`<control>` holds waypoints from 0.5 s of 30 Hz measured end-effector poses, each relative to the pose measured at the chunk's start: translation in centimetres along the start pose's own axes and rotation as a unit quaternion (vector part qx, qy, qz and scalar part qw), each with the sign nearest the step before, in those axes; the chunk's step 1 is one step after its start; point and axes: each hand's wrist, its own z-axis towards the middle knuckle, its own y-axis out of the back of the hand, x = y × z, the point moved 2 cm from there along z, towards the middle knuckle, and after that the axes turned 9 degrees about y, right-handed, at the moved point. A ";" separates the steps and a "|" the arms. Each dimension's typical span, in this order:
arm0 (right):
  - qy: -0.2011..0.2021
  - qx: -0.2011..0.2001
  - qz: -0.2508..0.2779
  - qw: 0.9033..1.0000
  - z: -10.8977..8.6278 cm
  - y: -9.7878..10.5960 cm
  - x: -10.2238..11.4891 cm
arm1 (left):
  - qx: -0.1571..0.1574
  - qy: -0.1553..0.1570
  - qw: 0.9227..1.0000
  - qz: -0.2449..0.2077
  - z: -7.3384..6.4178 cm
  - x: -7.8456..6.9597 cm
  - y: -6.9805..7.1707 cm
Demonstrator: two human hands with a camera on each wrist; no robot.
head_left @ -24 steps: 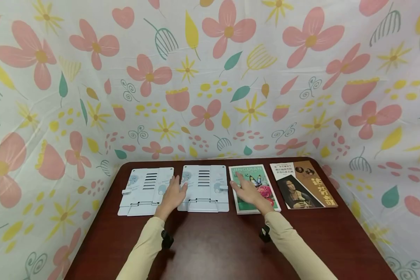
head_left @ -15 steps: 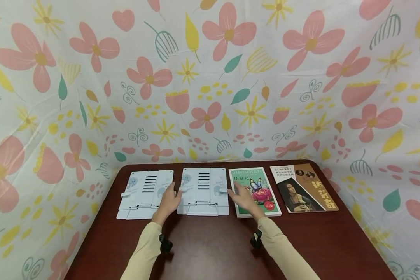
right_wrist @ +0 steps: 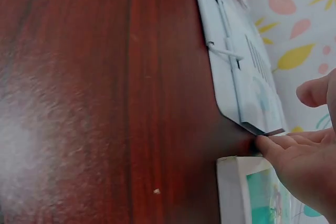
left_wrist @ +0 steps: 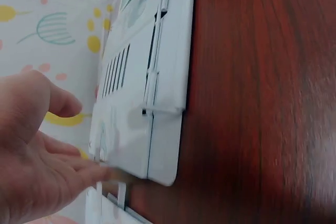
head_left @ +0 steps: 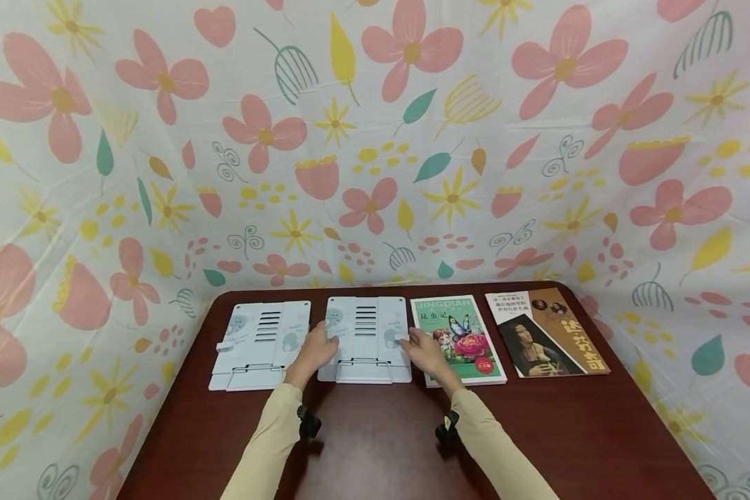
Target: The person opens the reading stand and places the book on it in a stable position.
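Two white metal book stands lie flat and folded side by side on the table. My left hand (head_left: 314,351) is at the left edge of the right-hand book stand (head_left: 364,351), in the gap beside the other book stand (head_left: 250,357). My right hand (head_left: 430,357) is at its right edge, between it and a green-covered book (head_left: 469,371). In the left wrist view, the left thumb is raised and the straight fingers reach along the stand's side. The right wrist view has the right fingertips (right_wrist: 265,142) close against the stand's corner, thumb lifted clear.
Farther right lies a brown, black and white book (head_left: 540,337) with a portrait on its cover. The dark red wooden table (head_left: 375,437) ends at the back against a flower-printed cloth (head_left: 375,139).
Both hands have come down and inward to the two sides of the right-hand book stand. The right hand has uncovered more of the green book. The stands and books keep their places.
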 end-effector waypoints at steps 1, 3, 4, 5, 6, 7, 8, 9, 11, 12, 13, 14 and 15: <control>0.001 -0.002 0.002 1.000 0.0 -0.1 -0.1 | 0.000 0.002 1.000 0.000 0.0 -0.1 -0.2; 0.002 -0.004 0.007 1.000 -0.1 -0.1 -0.3 | -0.006 0.009 1.000 -0.001 0.0 -0.2 -0.6; 0.005 -0.004 0.007 1.000 -0.1 -0.1 -0.3 | -0.011 0.015 1.000 -0.005 0.0 -0.1 -0.8; 0.007 -0.004 0.007 1.000 -0.1 0.0 -0.3 | -0.018 0.018 1.000 -0.011 0.0 -0.1 -1.0; 0.007 -0.003 0.008 1.000 -0.1 0.0 -0.3 | -0.025 0.020 0.999 -0.019 0.1 0.0 -1.2; 0.008 -0.002 0.005 1.000 -0.1 -0.1 -0.3 | -0.031 0.027 0.999 -0.028 0.0 0.3 -1.3; 0.008 -0.002 0.004 1.000 -0.2 -0.2 -0.3 | -0.035 0.033 0.998 -0.039 -0.1 0.5 -1.4; 0.007 -0.001 0.003 1.000 -0.2 -0.3 -0.3 | -0.037 0.037 0.997 -0.049 -0.2 0.8 -1.5; 0.006 0.001 0.006 1.000 -0.3 -0.4 -0.2 | -0.040 0.040 0.996 -0.067 -0.3 1.2 -1.6; 0.006 0.001 0.007 1.000 -0.3 -0.4 -0.2 | -0.040 0.040 0.996 -0.072 -0.3 1.3 -1.6; 0.006 0.001 0.007 1.000 -0.3 -0.5 -0.1 | -0.039 0.042 0.995 -0.076 -0.2 1.5 -1.6; 0.007 0.003 0.009 1.000 -0.3 -0.5 -0.1 | -0.039 0.042 0.995 -0.082 -0.3 1.6 -1.6; 0.006 0.004 0.011 1.000 -0.2 -0.5 0.0 | -0.037 0.043 0.995 -0.086 -0.3 1.7 -1.6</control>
